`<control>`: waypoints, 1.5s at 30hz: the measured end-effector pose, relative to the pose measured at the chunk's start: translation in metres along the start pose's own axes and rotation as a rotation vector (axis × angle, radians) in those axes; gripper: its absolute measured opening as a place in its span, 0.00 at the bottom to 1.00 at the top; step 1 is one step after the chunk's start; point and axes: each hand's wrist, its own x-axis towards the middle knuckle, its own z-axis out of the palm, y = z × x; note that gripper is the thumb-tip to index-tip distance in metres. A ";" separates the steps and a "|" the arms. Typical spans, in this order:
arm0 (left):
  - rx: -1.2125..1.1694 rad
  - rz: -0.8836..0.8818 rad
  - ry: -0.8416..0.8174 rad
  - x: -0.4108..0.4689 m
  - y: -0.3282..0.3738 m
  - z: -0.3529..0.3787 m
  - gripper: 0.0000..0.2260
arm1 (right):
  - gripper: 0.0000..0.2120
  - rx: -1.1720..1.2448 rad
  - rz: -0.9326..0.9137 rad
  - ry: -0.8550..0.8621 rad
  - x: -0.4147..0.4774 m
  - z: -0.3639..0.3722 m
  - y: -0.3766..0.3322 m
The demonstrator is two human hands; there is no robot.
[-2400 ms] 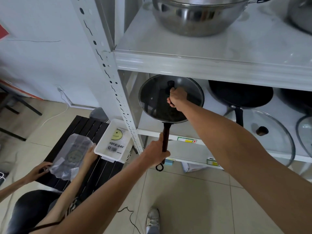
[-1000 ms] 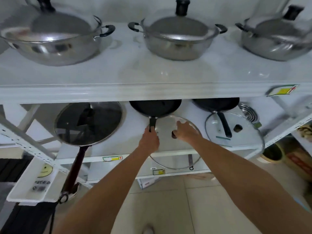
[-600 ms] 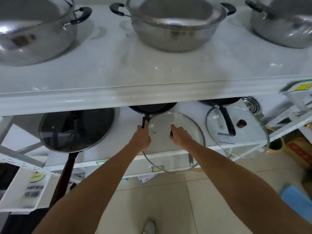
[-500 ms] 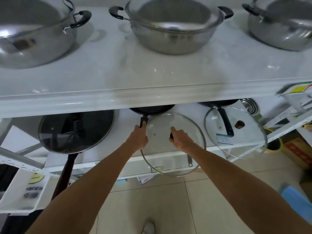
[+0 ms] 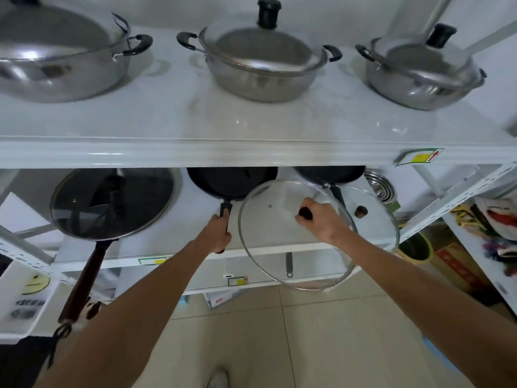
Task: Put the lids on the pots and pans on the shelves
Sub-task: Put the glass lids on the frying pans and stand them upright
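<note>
The right hand is gripping the dark knob of the glass lid and it's now holding the lid up off the shelf, tilted and swung out to the right, where half a second ago the lid was sitting lower and more centred over the middle pan's handle. The left hand is wrapped round the black handle of the middle frying pan, same as a moment back, steadying it on the lower shelf. So I'm guessing the lid is getting lined up to drop onto that pan, which is sitting bare right now, tucked back under the upper shelf. The left pan is already wearing its glass lid, and the three steel pots up top look covered too. The right-hand pan is lying open, with another glass lid resting just in front of it, so that's two pans to go. Writing-wise: the white tray at bottom left is showing a smiley and "NICE D…", the rest cut off. The yellow and green shelf tags are too blurry to read
</note>
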 end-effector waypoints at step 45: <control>0.280 -0.025 -0.015 -0.071 0.049 0.037 0.33 | 0.23 0.132 -0.017 0.089 0.147 0.063 -0.075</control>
